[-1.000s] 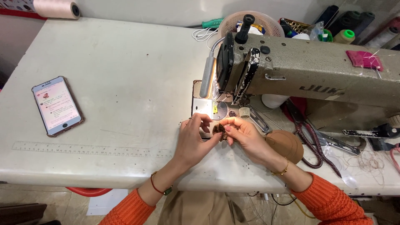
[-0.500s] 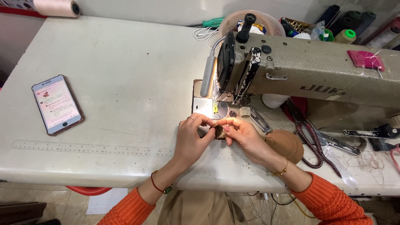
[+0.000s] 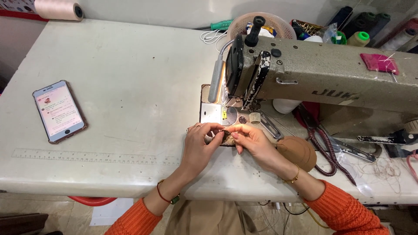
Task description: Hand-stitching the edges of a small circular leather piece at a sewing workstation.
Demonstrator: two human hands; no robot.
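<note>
While fingers hide it, left hand (image 3: 201, 146), right hand (image 3: 252, 141) pinching small brown piece (image 3: 225, 139)

Tiny brownish, mottled scrap of fabric (image 3: 225, 138), mostly hidden between fingertips of both hands. Pinched flat against the white desk (image 3: 130, 100), just in front of the sewing machine's metal needle plate (image 3: 213, 114). Too small to make out more detail.
</note>
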